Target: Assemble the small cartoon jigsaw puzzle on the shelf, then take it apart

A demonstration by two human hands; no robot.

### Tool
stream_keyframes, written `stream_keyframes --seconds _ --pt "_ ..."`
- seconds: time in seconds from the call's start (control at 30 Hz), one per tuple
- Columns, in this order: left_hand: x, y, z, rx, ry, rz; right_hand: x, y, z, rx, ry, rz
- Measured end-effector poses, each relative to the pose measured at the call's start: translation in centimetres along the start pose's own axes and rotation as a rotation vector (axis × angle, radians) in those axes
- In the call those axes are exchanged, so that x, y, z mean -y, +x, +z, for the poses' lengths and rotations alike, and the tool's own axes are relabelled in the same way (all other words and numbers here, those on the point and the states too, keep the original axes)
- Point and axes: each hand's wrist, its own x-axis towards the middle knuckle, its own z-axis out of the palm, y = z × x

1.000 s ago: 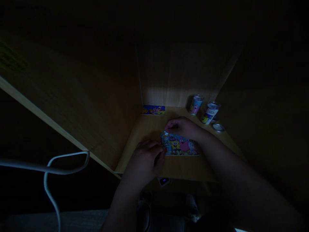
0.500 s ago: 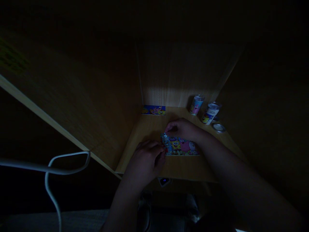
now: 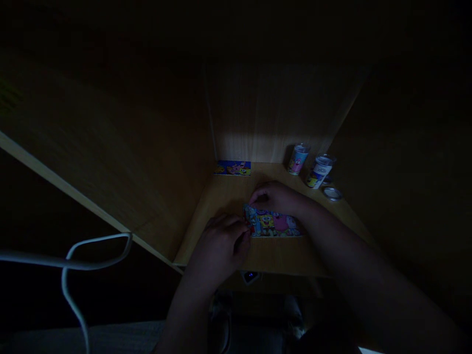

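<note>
A small jigsaw puzzle [image 3: 273,223] with bright cartoon characters lies flat on a wooden shelf board. My left hand [image 3: 224,241] is closed at the puzzle's left edge, thumb and fingertips pressed against its border. Over the upper left corner, my right hand [image 3: 271,196] bends down with thumb and index finger pinched together on the puzzle's top edge. Any single piece between those fingertips is too dark and small to make out. My right forearm covers the puzzle's upper right part.
A finished-looking cartoon strip [image 3: 232,168] lies at the back left. Two cartoon-labelled cans, one nearer the back [image 3: 298,159] and one in front [image 3: 320,172], stand at right beside a round metal lid [image 3: 332,193]. Wooden walls enclose the board [image 3: 273,255]. A white cable [image 3: 96,265] loops at left.
A pale spot at the puzzle's upper left corner no longer shows; printed picture is there now. My right fingertips have shifted slightly left and down. The view has moved a little.
</note>
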Motion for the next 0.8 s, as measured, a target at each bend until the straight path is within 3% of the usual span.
stream_keyframes --seconds 0.27,0.43,0.53,0.63,0.8 --pt "0.2 -0.1 0.2 0.009 0.005 0.007 0.2 -0.1 0.1 -0.011 -0.013 -0.029" --pt "0.0 0.0 -0.1 0.002 0.0 -0.001 -0.2 -0.3 -1.1 -0.237 -0.163 0.104" --pt "-0.1 0.0 -0.3 0.003 -0.002 -0.003 -0.7 -0.6 -1.9 -0.296 -0.254 0.205" --pt "-0.1 0.0 -0.2 0.002 -0.001 -0.004 -0.9 -0.6 -1.9 -0.282 -0.256 0.203" --pt "-0.1 0.0 0.0 -0.008 0.0 -0.002 0.1 -0.3 -0.6 -0.135 -0.092 0.04"
